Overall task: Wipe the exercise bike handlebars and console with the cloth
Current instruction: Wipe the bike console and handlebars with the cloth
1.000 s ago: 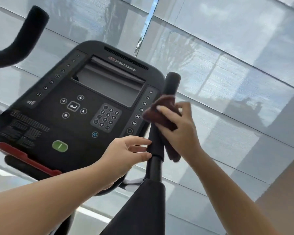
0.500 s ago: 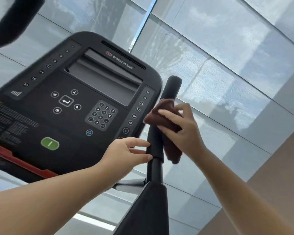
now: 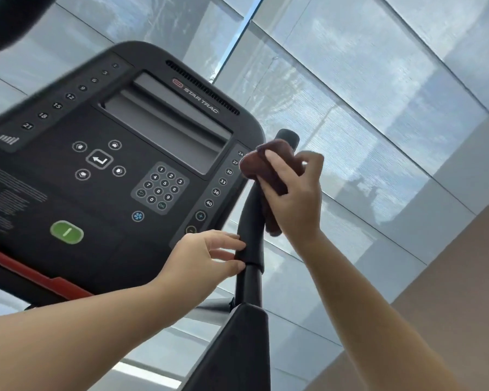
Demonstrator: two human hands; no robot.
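Note:
The black console (image 3: 119, 170) with keypad, arrow buttons and a green button fills the left and centre of the head view. To its right rises the black right handlebar grip (image 3: 250, 221). My right hand (image 3: 297, 198) presses a dark brown cloth (image 3: 263, 162) around the grip near its top end; only the tip of the grip shows above the cloth. My left hand (image 3: 203, 258) is lower, fingers apart, fingertips touching the grip's lower end at its collar. The left handlebar (image 3: 9, 21) is a blurred dark shape at the top left.
Behind the bike is a large window wall with grey shades (image 3: 378, 94). A red strip (image 3: 26, 272) runs along the console's lower edge. A wide black pad (image 3: 237, 348) sits below the grip. A tan wall (image 3: 449, 277) is at the lower right.
My right hand and the cloth have slid up the grip toward its tip. The left hand stays at the grip's lower end. The view has shifted right and closer to the console.

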